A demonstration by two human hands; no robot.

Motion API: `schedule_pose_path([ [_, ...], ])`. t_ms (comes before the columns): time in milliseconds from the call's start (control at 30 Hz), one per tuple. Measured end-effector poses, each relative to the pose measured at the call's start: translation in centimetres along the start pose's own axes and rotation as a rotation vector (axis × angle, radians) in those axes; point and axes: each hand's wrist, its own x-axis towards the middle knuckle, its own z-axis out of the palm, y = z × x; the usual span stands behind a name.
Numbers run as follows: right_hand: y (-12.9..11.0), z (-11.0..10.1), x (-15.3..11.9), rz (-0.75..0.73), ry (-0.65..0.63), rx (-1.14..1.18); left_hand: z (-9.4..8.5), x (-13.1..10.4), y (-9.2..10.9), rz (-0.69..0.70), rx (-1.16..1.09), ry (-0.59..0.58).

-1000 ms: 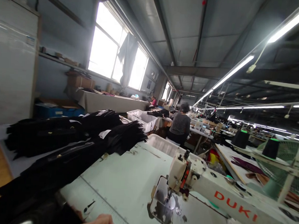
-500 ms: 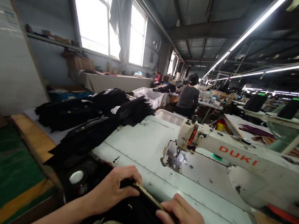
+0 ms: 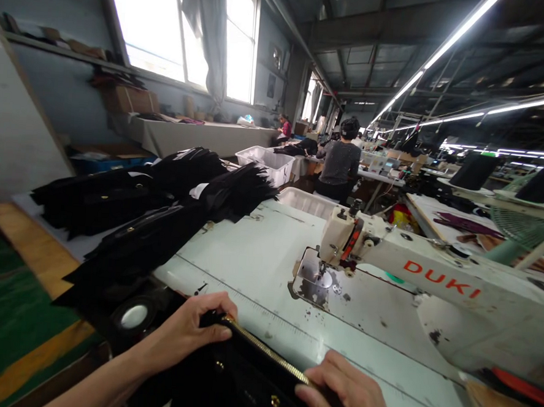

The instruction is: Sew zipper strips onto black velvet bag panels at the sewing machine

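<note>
Both hands pinch the top edge of a black fabric piece [image 3: 243, 380] along its gold zipper [image 3: 267, 349]. My left hand [image 3: 202, 322] is closed on the zipper's left end, thumb toward me. At the other end, my right hand [image 3: 341, 392] grips the edge, fingers curled over it. Gold snaps or studs show on the black front below the zipper. The piece is held at the near edge of the sewing table [image 3: 244, 269], its lower part running out of the picture.
A DUKI sewing machine [image 3: 415, 267] stands on the table at the right. Stacked black pieces [image 3: 160, 221] lie at the left. White plastic bins [image 3: 274, 164] stand beyond. A person [image 3: 341, 162] sits farther back, facing away. Black thread cones [image 3: 472, 171] are at the right.
My hands have moved apart, the left one shifting left and the right one slightly right. More of the gold zipper and the black front now shows. The view has shifted slightly.
</note>
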Motion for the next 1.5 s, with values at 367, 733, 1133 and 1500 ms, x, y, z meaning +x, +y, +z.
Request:
schedule_pose_path([
  [367, 1.4, 3.7, 1.4, -0.060, -0.068, -0.054, 1.2, -0.1, 2.6, 0.222, 0.607, -0.075],
  [733, -1.3, 0.3, 1.8, 0.255, -0.113, 0.148, 5.0, 2.1, 2.6, 0.316, 0.359, -0.246],
  [1133, -1.1, -0.3, 1.3, 0.384, -0.030, 0.289, 5.3, 2.2, 2.8, 0.247, 0.381, -0.225],
  [1500, -0.8, -2.7, 1.7, 0.484, -0.143, 0.428, 7.5, 3.3, 2.8, 0.143, 0.078, -0.052],
])
